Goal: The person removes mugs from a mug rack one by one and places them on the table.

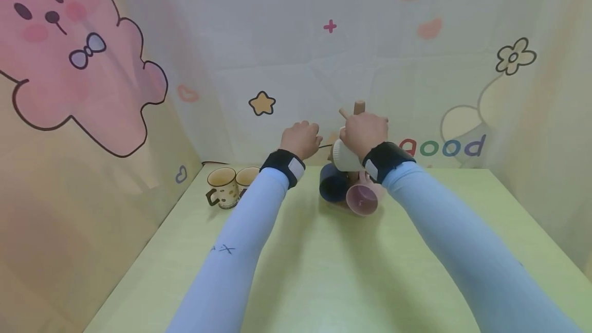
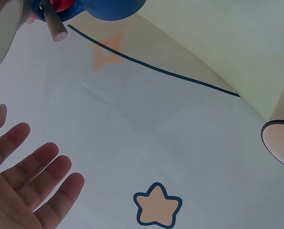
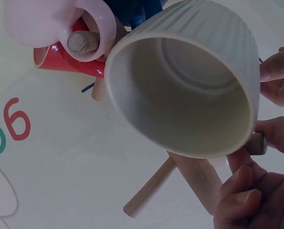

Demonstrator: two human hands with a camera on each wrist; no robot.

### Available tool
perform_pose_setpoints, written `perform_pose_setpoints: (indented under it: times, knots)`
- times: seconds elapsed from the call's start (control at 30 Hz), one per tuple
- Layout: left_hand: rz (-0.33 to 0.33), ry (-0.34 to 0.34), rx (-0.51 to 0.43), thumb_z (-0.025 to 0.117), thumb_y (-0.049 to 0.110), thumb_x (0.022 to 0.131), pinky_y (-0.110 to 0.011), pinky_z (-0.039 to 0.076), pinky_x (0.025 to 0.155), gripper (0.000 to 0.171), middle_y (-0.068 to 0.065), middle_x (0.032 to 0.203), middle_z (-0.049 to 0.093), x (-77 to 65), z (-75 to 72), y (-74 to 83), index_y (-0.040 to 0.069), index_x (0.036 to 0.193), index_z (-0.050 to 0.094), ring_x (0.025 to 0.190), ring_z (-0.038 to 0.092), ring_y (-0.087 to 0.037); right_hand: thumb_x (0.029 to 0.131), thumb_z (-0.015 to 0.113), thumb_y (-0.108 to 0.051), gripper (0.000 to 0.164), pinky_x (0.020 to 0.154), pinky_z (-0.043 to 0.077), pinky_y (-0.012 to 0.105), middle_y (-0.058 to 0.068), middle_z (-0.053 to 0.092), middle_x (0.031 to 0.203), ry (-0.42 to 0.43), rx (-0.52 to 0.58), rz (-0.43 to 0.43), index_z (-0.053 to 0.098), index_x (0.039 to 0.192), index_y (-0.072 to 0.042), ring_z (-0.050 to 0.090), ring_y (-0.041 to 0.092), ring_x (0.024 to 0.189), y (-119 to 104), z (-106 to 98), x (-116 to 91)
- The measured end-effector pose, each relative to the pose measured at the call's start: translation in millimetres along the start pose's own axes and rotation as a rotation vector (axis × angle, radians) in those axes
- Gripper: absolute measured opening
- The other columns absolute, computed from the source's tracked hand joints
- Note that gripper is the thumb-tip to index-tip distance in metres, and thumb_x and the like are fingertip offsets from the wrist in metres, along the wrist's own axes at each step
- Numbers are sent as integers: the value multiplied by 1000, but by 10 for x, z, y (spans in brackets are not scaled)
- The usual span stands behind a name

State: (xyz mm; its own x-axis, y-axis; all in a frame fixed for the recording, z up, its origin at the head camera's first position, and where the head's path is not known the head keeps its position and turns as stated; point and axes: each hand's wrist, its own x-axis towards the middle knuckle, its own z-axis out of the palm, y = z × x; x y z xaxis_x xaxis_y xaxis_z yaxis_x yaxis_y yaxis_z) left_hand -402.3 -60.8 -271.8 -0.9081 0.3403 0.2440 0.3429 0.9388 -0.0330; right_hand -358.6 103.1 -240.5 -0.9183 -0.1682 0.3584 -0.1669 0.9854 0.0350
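A wooden mug tree (image 1: 359, 107) stands at the back of the table, with pegs (image 3: 151, 186) sticking out from its post. On its lower pegs hang a blue mug (image 1: 327, 176), a pink mug (image 1: 363, 201) and a red mug (image 3: 60, 58). My right hand (image 1: 367, 132) grips a white ribbed mug (image 3: 213, 28) at its handle side, high on the tree; a peg end shows between the fingers, and the mug's mouth faces the right wrist camera. To the left of the tree, my left hand (image 1: 299, 139) holds nothing, its fingers loosely extended in the left wrist view.
Two cream spotted mugs, one (image 1: 223, 191) with a dark brown handle and another (image 1: 246, 174) partly behind my left sleeve, stand at the table's back left. A printed cloth (image 1: 287, 40) hangs close behind the table (image 1: 324, 281).
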Motion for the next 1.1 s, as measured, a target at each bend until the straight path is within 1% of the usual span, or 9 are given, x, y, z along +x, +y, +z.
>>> perform_pose_setpoints:
  times: [0.1, 0.27, 0.43, 0.6, 0.7, 0.83, 0.93, 1.03, 1.1]
  knots:
    - [-1, 2, 1, 55, 33, 102, -34, 56, 79, 31, -8, 102, 63, -6, -11, -3, 10, 120, 65, 87, 59, -22, 99, 54, -29, 36, 84, 49, 66, 17, 64, 73, -9, 18, 2, 74, 94, 1, 63, 37, 70, -7, -7, 4]
    - [3, 9, 8, 54, 33, 103, -34, 56, 79, 31, -8, 102, 62, 8, -30, 11, 10, 120, 64, 87, 59, -22, 99, 53, -26, 35, 85, 48, 66, 17, 64, 73, -8, 47, -2, 74, 93, 2, 62, 38, 70, 35, -11, -5]
    - [0, 17, 16, 53, 33, 103, -35, 55, 79, 30, -7, 101, 62, 12, -58, 22, 10, 119, 64, 88, 59, -21, 97, 54, -24, 34, 75, 52, 59, 16, 61, 69, 24, 72, -44, 73, 89, 3, 59, 35, 65, 81, -8, -30]
    - [4, 16, 16, 52, 34, 104, -36, 55, 77, 30, -7, 101, 62, 0, -74, 33, 11, 118, 64, 88, 60, -21, 97, 54, -23, 36, 62, 53, 50, 13, 57, 63, 55, 81, -98, 71, 78, 2, 56, 32, 59, 116, -9, -66]
    - [4, 17, 20, 52, 35, 104, -36, 55, 77, 31, -7, 102, 63, 11, -77, 57, 11, 119, 64, 90, 60, -22, 97, 54, -23, 38, 59, 53, 49, 13, 57, 62, 56, 92, -125, 71, 75, 2, 56, 32, 58, 162, -11, -84]
    - [2, 23, 29, 52, 35, 104, -37, 55, 78, 32, -7, 103, 63, 36, -69, 86, 11, 121, 64, 92, 61, -22, 97, 54, -22, 37, 59, 53, 48, 14, 57, 65, 58, 126, -154, 69, 72, 1, 56, 31, 60, 223, -14, -103]
    - [6, 26, 33, 53, 36, 103, -37, 55, 78, 33, -7, 105, 63, 60, -62, 111, 12, 123, 63, 93, 62, -23, 96, 55, -20, 36, 56, 51, 44, 13, 56, 64, 44, 155, -164, 68, 70, 0, 55, 30, 59, 263, -26, -123]
    - [9, 39, 38, 53, 37, 103, -37, 56, 77, 36, -8, 107, 62, 95, -52, 131, 11, 127, 60, 93, 62, -23, 96, 54, -19, 34, 55, 48, 40, 11, 55, 64, 22, 170, -173, 69, 71, 0, 53, 28, 60, 299, -46, -142]
    - [9, 52, 40, 54, 37, 103, -37, 56, 76, 38, -8, 109, 62, 119, -53, 141, 11, 130, 58, 94, 62, -23, 95, 54, -18, 34, 53, 44, 38, 10, 53, 64, 18, 166, -181, 66, 68, -2, 51, 26, 59, 321, -53, -149]
